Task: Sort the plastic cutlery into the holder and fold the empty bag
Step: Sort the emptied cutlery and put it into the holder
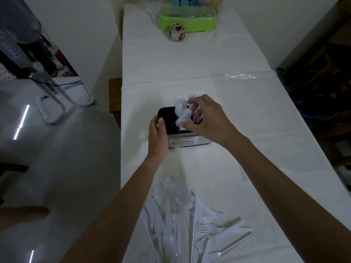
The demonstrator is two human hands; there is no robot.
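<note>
A black cutlery holder (171,118) with a label on its near side stands mid-table. Several white plastic spoons (182,109) stand upright in it. My left hand (158,136) grips the holder's left wall, thumb over the rim. My right hand (204,118) hovers over the holder's right part, fingers curled around the standing spoons and touching them. A loose pile of white plastic cutlery (182,221), spoons and forks mixed, lies on the table's near end. The clear empty bag (245,86) lies flat on the table, far right of the holder.
The long table (152,59) has a white cloth. At its far end stand a green tray with a clear lid (187,18), a small patterned jar (177,32) and a clear bottle (154,6). A fan stand (57,95) is on the floor left.
</note>
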